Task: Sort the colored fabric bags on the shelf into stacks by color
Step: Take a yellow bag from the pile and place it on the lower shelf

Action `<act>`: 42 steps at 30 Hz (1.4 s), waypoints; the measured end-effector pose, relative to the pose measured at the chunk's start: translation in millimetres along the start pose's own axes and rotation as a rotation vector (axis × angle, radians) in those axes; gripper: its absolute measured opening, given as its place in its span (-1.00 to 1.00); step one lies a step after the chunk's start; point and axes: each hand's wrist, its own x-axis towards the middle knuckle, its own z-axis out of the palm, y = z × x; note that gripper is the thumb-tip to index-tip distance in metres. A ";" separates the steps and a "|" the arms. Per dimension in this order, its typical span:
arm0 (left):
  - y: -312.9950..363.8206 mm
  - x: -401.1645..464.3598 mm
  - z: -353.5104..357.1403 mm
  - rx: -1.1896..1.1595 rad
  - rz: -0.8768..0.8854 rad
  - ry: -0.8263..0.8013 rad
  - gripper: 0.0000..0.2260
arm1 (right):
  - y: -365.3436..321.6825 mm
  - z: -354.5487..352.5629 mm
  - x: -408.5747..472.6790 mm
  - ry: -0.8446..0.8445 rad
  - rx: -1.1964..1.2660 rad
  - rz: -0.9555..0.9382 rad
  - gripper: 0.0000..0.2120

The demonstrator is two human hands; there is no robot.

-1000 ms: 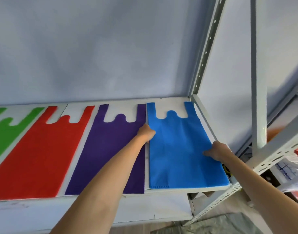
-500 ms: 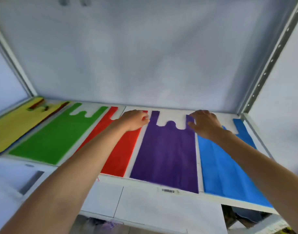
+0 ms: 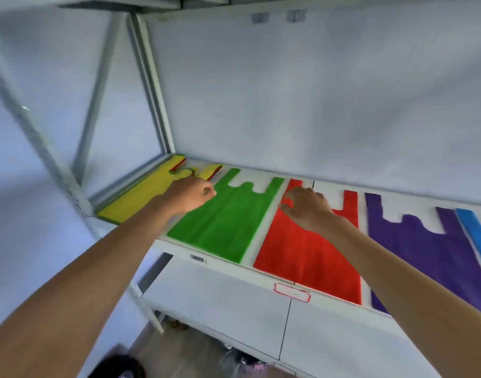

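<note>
Flat fabric bags lie side by side on the white shelf [image 3: 225, 264]. From left: a yellow bag [image 3: 141, 196] topping a pile with red and green edges showing under it, a green bag [image 3: 228, 219], a red bag [image 3: 310, 255], a purple bag [image 3: 424, 249] and the edge of a blue bag [image 3: 476, 233]. My left hand [image 3: 191, 193] hovers with curled fingers over the gap between yellow and green. My right hand [image 3: 304, 207] rests with bent fingers on the upper left part of the red bag. Neither hand grips a bag.
Grey metal uprights [image 3: 152, 85] frame the shelf's left end. A pale wall [image 3: 315, 91] backs the shelf. White panels [image 3: 234, 301] close the space below, with a red-bordered label [image 3: 291, 292] on the shelf's front edge. Dark clutter [image 3: 242, 361] lies on the floor beneath.
Both hands have moved left along the shelf: the left from the red bag to the yellow-green gap, the right from the purple bag to the red bag. My view has swung left.
</note>
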 end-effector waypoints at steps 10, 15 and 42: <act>-181.1 3.3 6.9 -0.020 -0.178 0.008 -0.75 | -154.7 51.8 121.2 -0.088 0.067 -0.055 -0.57; -259.4 9.9 29.9 -0.088 -0.293 -0.063 -0.74 | -213.9 88.1 171.0 -0.190 0.148 -0.072 -0.56; -382.2 165.2 124.0 -0.330 -0.105 -0.167 -0.89 | -295.1 186.6 252.0 0.045 0.726 0.840 -0.76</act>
